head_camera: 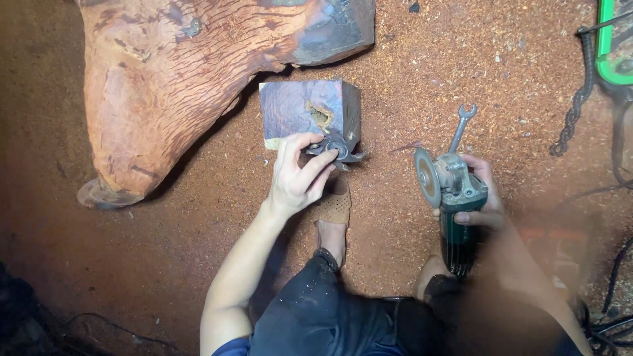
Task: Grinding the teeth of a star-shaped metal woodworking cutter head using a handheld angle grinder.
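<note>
Right hand grips angle grinder: body vertical, disc facing left.

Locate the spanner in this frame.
In the head view, the spanner lies on the sawdust-covered floor right of centre, just above the angle grinder held in the right hand, right of the small wood block.

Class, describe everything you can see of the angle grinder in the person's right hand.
The angle grinder has a dark green body, a grey metal head and a round grey disc on its left side, standing on edge. It points away from the person, just above the sawdust floor. The right hand grips its body. A spanner lies just beyond its head; contact cannot be judged.
</note>
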